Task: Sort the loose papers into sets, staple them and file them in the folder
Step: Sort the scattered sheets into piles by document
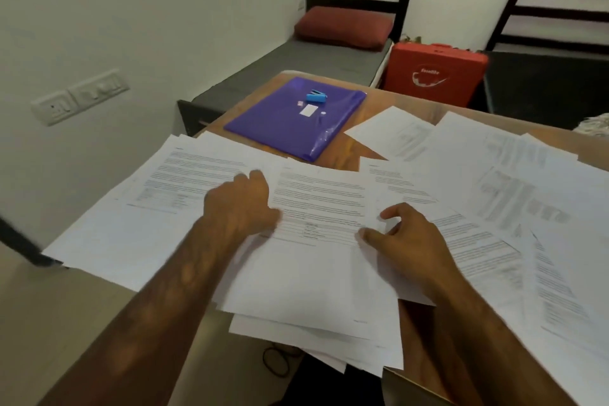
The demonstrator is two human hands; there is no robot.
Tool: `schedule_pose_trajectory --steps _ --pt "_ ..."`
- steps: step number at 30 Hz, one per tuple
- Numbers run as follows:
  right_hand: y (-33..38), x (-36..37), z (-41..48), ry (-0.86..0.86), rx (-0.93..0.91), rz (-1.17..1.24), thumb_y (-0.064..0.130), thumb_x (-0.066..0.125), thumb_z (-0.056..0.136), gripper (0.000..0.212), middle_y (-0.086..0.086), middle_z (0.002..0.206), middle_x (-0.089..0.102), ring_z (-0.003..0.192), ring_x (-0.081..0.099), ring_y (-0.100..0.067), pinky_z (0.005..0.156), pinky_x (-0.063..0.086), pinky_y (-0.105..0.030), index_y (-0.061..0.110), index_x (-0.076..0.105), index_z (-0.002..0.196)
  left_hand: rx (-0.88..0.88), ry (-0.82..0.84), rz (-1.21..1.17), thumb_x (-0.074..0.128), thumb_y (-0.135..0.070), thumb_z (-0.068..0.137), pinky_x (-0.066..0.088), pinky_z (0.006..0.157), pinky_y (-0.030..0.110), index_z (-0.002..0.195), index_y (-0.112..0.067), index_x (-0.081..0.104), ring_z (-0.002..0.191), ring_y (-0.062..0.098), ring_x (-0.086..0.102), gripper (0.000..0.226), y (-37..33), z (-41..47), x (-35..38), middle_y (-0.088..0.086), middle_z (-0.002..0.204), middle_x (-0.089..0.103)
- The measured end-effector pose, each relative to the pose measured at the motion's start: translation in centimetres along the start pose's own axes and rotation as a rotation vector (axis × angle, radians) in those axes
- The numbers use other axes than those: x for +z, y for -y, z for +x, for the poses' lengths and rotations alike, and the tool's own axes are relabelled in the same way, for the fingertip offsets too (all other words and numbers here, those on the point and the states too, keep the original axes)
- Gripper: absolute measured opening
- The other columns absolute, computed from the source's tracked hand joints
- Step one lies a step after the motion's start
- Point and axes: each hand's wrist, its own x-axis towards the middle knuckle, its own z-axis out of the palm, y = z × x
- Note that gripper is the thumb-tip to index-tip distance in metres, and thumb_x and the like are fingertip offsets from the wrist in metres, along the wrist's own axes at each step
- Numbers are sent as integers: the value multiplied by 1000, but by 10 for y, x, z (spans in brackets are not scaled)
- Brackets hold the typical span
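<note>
I read the papers (494,208) as light, floppy and slick on one another, fanned across the surface (349,148) in front of me, so I would lift each by an edge, never the middle. The top sheet (316,260) lies with its long axis running away from me, heading at the far end. My left hand (240,208) pinches its left edge. My right hand (408,241) touches the right edge with curled fingers; whether it is gripping, I cannot tell. The folder (280,122) lies beyond.
</note>
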Motion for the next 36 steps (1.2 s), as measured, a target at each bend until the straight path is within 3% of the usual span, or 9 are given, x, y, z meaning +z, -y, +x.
schedule_pose_trajectory --steps 3,7,13,19,23,28,32,36 --pt "-9 -9 0 -78 -11 -69 50 73 90 33 9 102 67 92 63 -14 83 48 -31 34 58 115 81 -119 -51 60 -53 97 52 95 40 142 -21 42 122 26 60 57 -35 -2 -3 4 143 53" --pt "-29 -35 1 -136 11 -112 41 67 93 16 11 94 68 89 63 -14 77 45 -31 34 65 107 322 -45 -273 63 -50 97 53 100 40 137 -27 52 120 22 62 48 -108 -5 16 -3 141 58" --pt "-79 -85 7 -242 101 -148 38 63 91 3 18 82 65 81 64 -11 77 55 -33 37 64 93 542 -102 -286 58 -45 99 51 102 42 131 -23 59 122 21 53 39 -221 1 49 1 136 55" --pt "-139 -136 6 -413 204 -197 38 62 96 7 13 93 66 90 62 -12 73 47 -29 34 67 100 719 -91 -322 55 -42 102 45 105 37 131 -23 60 127 19 50 36 -310 3 64 -2 138 55" --pt "-183 -160 -1 -550 261 -240 42 62 97 21 7 110 64 109 55 -15 86 51 -33 29 69 111 849 -72 -336 53 -41 103 40 110 34 137 -24 58 131 17 49 38 -368 -13 76 -4 145 54" --pt "-221 -145 -8 -695 236 -70 37 61 91 9 12 89 61 89 54 -10 79 51 -28 29 66 89 974 -81 -186 48 -43 105 39 113 39 148 -17 48 135 24 45 50 -433 -28 87 5 150 49" --pt "-232 -141 -7 -804 201 126 34 51 85 17 12 74 57 76 52 -10 68 47 -26 23 58 75 936 -65 70 41 -55 104 40 103 44 135 -13 54 126 27 45 54 -466 -34 99 9 138 50" --pt "-237 -141 -8 -817 183 173 29 52 84 14 12 73 58 74 54 -10 67 41 -16 22 60 74 900 -67 116 48 -56 101 42 100 47 126 -17 59 123 25 44 48 -478 -30 106 7 132 49"
